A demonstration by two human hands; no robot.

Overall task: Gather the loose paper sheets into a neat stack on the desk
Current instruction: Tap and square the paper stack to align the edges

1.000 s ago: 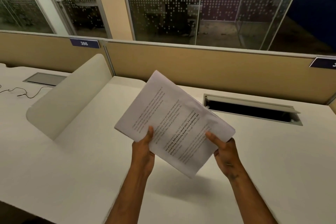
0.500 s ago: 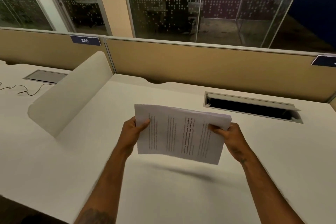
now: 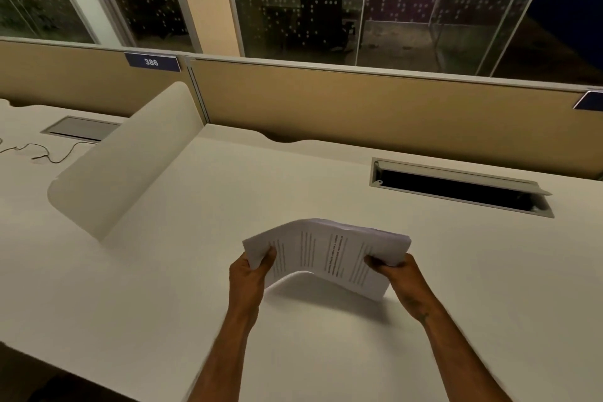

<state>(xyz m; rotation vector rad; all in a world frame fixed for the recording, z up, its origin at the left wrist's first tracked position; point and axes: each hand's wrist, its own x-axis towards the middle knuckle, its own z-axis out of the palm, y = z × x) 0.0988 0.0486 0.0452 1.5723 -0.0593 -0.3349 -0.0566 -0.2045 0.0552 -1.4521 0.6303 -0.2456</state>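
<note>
Printed paper stack (image 3: 329, 254) bowed upward between both hands, left hand (image 3: 249, 274) pinching its left end, right hand (image 3: 396, 272) clamping its right end, right lower corner near or touching the white desk (image 3: 163, 287), contact unclear

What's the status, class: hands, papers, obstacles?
Left hand and right hand grip the paper stack by its ends. Stack bowed, lower edge near the desk. Nothing in the way.

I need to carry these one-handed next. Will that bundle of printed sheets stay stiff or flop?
Probably flop: the paper stack already arches upward between the left hand and right hand. Its loose sheets look slightly fanned at the right edge, so they may slide apart.
</note>
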